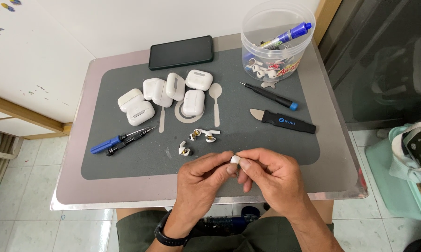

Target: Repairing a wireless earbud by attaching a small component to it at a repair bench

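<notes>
I see a small table [331, 154] topped by a grey work mat [247, 140]. On the mat's far left half, 6 white charging cases [166, 95] sit bunched together, several touching. A dark phone [181, 52] lies face up beyond them, at the mat's far edge. At the far right corner stands a clear plastic tub [276, 39] holding a blue marker [287, 36] and loose white earbud pieces. Just in front of the tub lies a thin black screwdriver [268, 95] with a blue cap, and nearer to me a black-handled pry tool [283, 121] with a flat metal blade. At the left, a blue-handled screwdriver [108, 143] and a black precision driver [128, 139] lie side by side, touching. Loose opened earbuds [204, 135] and 1 more earbud part [184, 149] lie mid-mat, just beyond my hands.

The small white earbud piece [235, 159] is held above the mat's near edge, between both hands. My left hand [198, 179] pinches it with thumb and forefinger; my right hand [271, 175] pinches it from the other side, remaining fingers curled. A black band sits on the left wrist.

Nothing lies between my hands and the near table edge. Open mat shows left of my hands and right of them, below the pry tool. The table's right edge is close to a green bag [413, 158] on the floor.
</notes>
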